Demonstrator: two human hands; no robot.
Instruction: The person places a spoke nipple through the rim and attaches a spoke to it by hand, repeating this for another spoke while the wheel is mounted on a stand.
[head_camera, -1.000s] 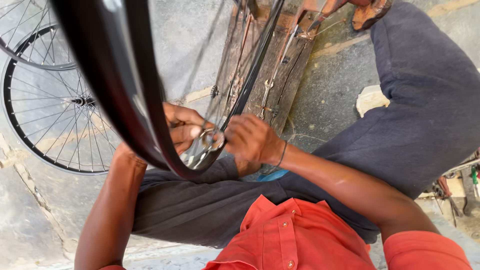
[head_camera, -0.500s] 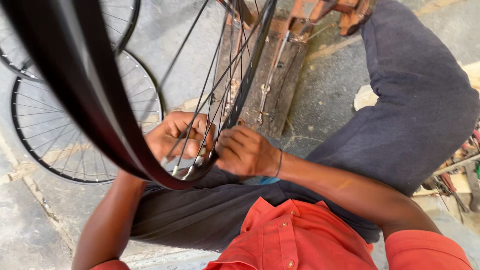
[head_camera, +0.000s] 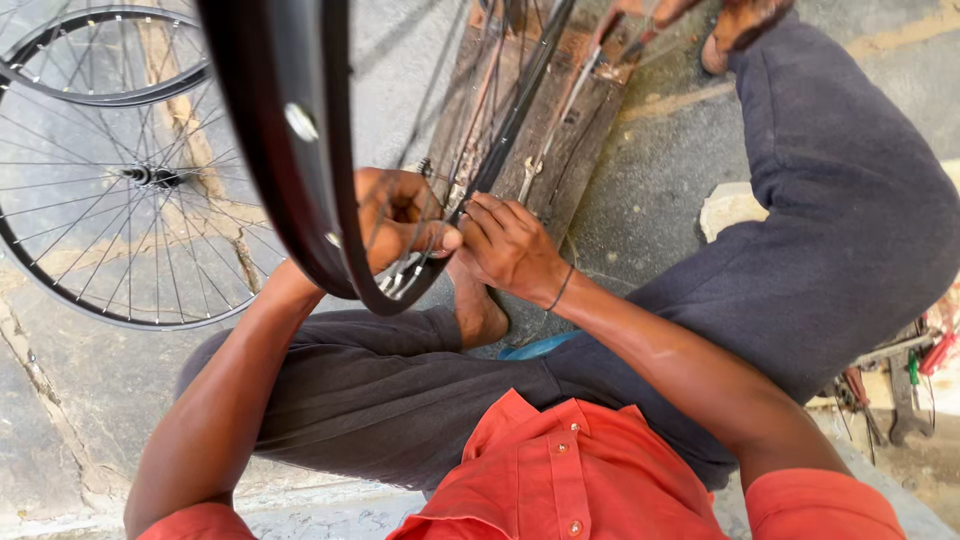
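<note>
**A:** Starting at the left, what lies on the concrete floor (head_camera: 660, 190)?

**B:** A spoked bicycle wheel (head_camera: 120, 190) lies flat near the left edge, its hub showing. A second rim crosses above it at the top left corner, cut off by the frame.

**A:** And the person's left hand?

**B:** The left hand (head_camera: 400, 222) comes up from the lower left on a bare forearm, bent at the wrist. Its fingers curl narrowly around something at the bottom of the black rim (head_camera: 290, 150), thumb pointing right. The rim and its spokes pass in front of the hand, so what the fingers pinch cannot be made out.

**A:** Where does that rim sit?

**B:** It stands upright in front of the person, above the folded legs, sweeping from the top edge down to the hands. Its upper part runs out of view.

**A:** The right hand?

**B:** The right hand (head_camera: 512, 245) reaches in from the lower right, knuckles up, a thin band at the wrist. Its fingers are bent close together against the rim and spokes, touching the left thumb. Whether they hold a small tool cannot be told.

**A:** Further right?

**B:** A worn wooden board (head_camera: 585, 120) lies behind the rim. Tools (head_camera: 900, 380) near the right edge are partly cut off.
</note>
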